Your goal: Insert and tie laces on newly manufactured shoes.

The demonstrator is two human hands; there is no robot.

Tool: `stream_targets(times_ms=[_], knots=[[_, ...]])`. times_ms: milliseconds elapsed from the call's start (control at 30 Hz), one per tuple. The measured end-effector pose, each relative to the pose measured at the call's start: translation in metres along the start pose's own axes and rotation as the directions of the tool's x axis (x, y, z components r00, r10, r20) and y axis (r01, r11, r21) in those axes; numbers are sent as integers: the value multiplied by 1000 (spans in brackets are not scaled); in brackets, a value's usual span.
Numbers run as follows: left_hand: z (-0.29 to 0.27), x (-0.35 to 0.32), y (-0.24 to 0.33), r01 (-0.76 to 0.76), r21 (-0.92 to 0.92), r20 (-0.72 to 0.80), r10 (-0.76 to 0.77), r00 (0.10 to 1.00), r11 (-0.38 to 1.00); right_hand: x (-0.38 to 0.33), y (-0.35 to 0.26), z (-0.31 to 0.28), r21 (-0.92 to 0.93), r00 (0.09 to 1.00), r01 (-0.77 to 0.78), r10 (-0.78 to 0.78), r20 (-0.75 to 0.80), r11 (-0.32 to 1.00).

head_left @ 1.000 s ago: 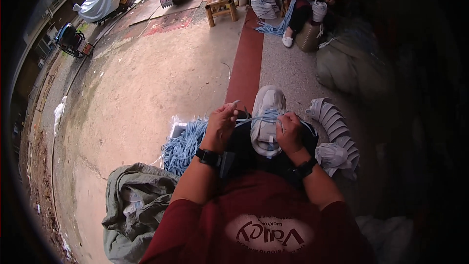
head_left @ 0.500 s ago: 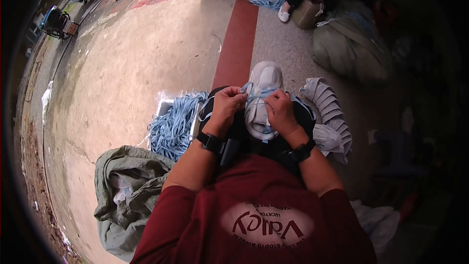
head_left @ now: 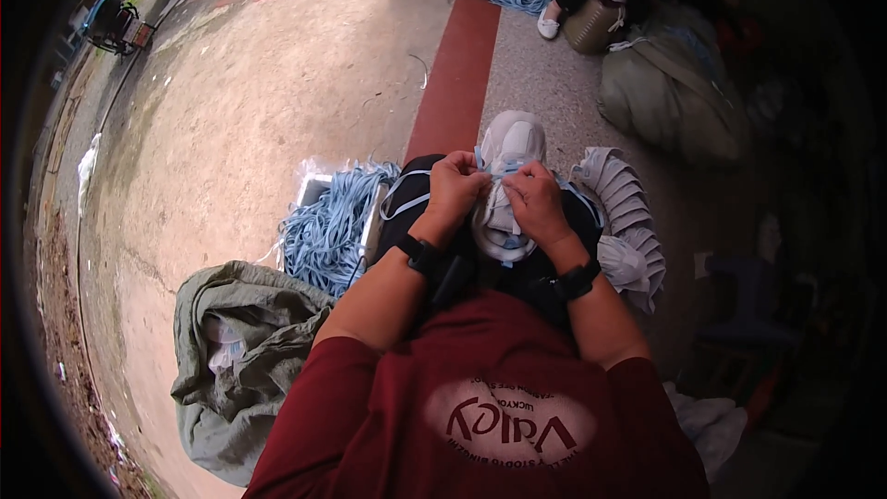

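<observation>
A white sneaker (head_left: 514,137) rests on my lap, its toe pointing away from me. Light blue shoelace runs across its upper, and one loose length (head_left: 404,207) trails over my left thigh. My left hand (head_left: 459,187) pinches the shoelace at the left of the eyelets. Close beside it, my right hand (head_left: 536,199) is closed with thumb and finger together on the lace over the tongue. The two hands nearly meet above the sneaker, and they hide part of the lacing.
Left of my knees stands a white box (head_left: 314,189) heaped with blue shoelaces (head_left: 334,231). A green cloth sack (head_left: 249,360) lies nearer. On my right is a curved row of nested white shoes (head_left: 624,212). Ahead sits another person beside a stuffed sack (head_left: 670,92).
My hands have drawn closer together over the sneaker, the left moving right. The loose lace now hangs in a wider loop over my left thigh. The view has shifted slightly.
</observation>
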State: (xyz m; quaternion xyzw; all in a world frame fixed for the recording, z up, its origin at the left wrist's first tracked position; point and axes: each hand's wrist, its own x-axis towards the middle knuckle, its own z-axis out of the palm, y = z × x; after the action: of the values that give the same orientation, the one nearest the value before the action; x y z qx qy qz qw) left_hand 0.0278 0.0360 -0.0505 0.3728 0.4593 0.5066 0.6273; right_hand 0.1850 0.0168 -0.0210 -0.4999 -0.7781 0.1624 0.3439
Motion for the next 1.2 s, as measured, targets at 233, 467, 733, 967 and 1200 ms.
stream_targets(times_ms=[233, 467, 733, 967, 1200], knots=[[-2, 4, -8, -56, 401, -48, 82, 995, 914, 0, 1, -4, -179, 981, 179, -162, 105, 967], [13, -22, 14, -353, 872, 241, 329, 913, 339, 3, 2, -4, -200, 985, 130, -103, 140, 971], [9, -18, 1, -414, 895, 349, 316, 882, 167, 8, -6, 2, -272, 989, 75, -36, 146, 959], [1, -14, 2, -276, 756, 119, 290, 950, 594, 11, -14, 6, -422, 979, 97, -10, 204, 901], [-6, -7, -1, -238, 697, 94, 244, 965, 676, 16, -23, 8, -495, 951, 302, -223, 214, 815]])
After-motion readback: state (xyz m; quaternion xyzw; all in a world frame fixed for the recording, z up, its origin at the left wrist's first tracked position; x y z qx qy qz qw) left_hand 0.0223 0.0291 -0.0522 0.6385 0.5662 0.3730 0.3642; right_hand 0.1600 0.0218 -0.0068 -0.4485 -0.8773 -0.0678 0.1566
